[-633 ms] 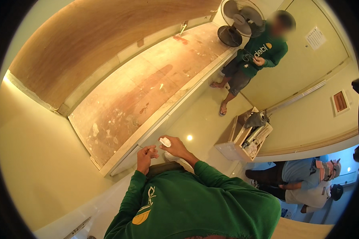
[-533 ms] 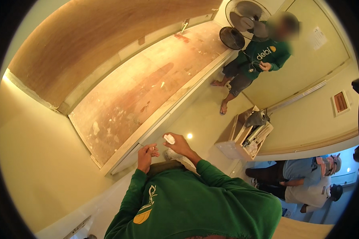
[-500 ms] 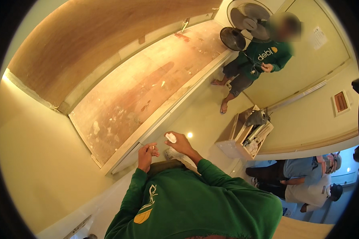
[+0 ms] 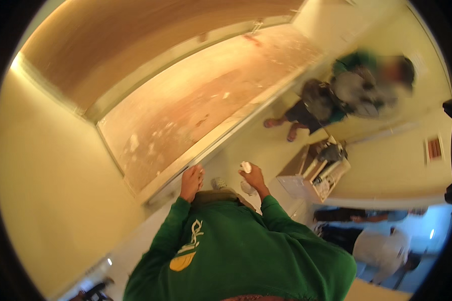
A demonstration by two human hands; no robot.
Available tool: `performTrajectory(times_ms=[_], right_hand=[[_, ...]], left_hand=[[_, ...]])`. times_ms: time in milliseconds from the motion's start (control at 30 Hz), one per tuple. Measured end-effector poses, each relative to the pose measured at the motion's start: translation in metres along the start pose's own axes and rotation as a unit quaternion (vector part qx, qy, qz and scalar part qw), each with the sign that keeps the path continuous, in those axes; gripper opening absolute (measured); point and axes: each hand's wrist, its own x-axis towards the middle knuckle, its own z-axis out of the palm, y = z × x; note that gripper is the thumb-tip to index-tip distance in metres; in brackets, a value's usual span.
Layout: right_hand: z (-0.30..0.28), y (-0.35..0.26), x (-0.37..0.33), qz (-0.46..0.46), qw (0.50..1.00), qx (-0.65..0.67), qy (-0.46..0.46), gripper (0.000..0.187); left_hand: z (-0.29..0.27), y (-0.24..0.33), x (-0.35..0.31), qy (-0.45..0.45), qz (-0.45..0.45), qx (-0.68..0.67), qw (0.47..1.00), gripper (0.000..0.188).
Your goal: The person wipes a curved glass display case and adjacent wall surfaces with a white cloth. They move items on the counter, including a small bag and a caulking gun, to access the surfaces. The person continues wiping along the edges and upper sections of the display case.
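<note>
My right hand (image 4: 254, 176) is closed around a small white object (image 4: 245, 167) that sticks out above the thumb side; its exact kind is not clear. To its left, my left hand (image 4: 191, 183) is raised with the fingers curled together, slightly blurred. Whatever may be inside those fingers is hidden. The hands are apart, in front of my waist. Beyond my left hand runs the pale front edge (image 4: 213, 143) of a low platform with a stained wooden top (image 4: 186, 110).
A wooden box (image 4: 306, 180) with tools and a dark bag stands on the floor at right. Farther back, a co-worker in green (image 4: 354, 60) is behind a grey fan (image 4: 359, 93). Two other people (image 4: 381, 248) are by the blue-lit opening at lower right.
My hands have moved apart, the right one going rightward with the white object. The co-worker has bent over, and the fan is now in front of them. The view has shifted.
</note>
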Motion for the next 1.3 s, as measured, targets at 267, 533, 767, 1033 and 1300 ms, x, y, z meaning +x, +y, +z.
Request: performTrajectory(times_ms=[267, 533, 767, 1033, 1300], right_hand=[[0.028, -0.007, 0.011, 0.002, 0.996, 0.053, -0.074, 0.036], [0.059, -0.028, 0.028, -0.041, 0.991, 0.041, -0.123, 0.038], [0.076, -0.048, 0.033, -0.080, 0.987, 0.032, -0.134, 0.039], [0.078, -0.059, 0.044, -0.043, 0.991, 0.009, -0.125, 0.044], [0.084, -0.066, 0.065, 0.033, 0.989, 0.017, -0.146, 0.049]], left_hand=[[-0.021, 0.004, -0.005, 0.061, 0.056, 0.121, 0.989, 0.053], [-0.040, 0.011, -0.027, 0.069, 0.064, -0.006, 0.995, 0.029], [-0.080, -0.009, -0.042, 0.080, 0.134, 0.029, 0.987, 0.014], [-0.103, -0.023, -0.034, 0.091, 0.096, 0.033, 0.991, 0.025], [-0.127, -0.013, -0.023, 0.169, 0.122, 0.194, 0.959, 0.027]])
